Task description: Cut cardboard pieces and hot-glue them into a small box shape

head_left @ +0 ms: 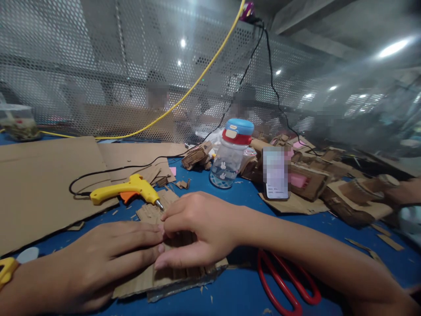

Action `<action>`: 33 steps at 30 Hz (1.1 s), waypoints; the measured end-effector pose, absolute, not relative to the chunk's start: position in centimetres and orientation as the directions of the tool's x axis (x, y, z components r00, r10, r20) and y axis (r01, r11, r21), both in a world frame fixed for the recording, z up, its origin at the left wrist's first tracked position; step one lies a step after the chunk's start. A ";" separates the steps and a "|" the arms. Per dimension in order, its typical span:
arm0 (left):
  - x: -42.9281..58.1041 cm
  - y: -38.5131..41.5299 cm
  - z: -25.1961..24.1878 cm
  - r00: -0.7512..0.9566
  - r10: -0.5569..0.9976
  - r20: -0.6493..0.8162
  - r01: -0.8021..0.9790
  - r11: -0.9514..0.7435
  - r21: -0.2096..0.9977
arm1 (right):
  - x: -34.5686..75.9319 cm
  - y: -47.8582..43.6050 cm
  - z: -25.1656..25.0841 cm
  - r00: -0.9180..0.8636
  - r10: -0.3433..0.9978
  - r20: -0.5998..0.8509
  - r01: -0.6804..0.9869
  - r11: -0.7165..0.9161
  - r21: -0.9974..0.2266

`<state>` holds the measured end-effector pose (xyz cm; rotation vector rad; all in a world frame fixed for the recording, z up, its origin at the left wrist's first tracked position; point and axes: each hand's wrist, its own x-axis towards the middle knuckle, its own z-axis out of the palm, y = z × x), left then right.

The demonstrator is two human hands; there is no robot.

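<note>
A layered piece of corrugated cardboard [184, 276], with ridged strips on top, lies on the blue table in front of me. My left hand [112, 250] rests flat over its left part, fingers stretched to the right. From the right, my right hand [200, 230] reaches over the same cardboard. Its fingers bend down near my left fingertips, and the thumb is spread apart from them. Whether something small lies under the fingertips is hidden. Just beyond my hands lies a yellow glue gun [126, 189], its nozzle near my right fingers. Red-handled scissors [279, 281] lie beneath my right forearm.
A water bottle [228, 160] with a blue and red lid stands behind my hands. Beside it, a phone [276, 188] leans upright among cardboard models [309, 175]. A large cardboard sheet [46, 184] covers the left. The glue gun's black cord crosses the table. Behind rises a perforated metal screen [131, 57].
</note>
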<state>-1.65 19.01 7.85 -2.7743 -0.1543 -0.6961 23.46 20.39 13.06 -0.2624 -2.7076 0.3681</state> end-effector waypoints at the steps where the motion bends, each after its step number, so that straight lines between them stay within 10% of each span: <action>1: -1.5 19.0 8.0 0.877 0.026 0.479 0.170 -0.951 -0.260 | 23.5 20.4 13.1 -0.904 0.234 0.358 0.132 0.949 -0.288; 33: -0.7 18.9 8.7 0.865 -0.023 0.501 0.169 -0.928 -0.333 | 23.4 20.4 13.1 -0.907 0.269 0.324 0.184 0.945 -0.269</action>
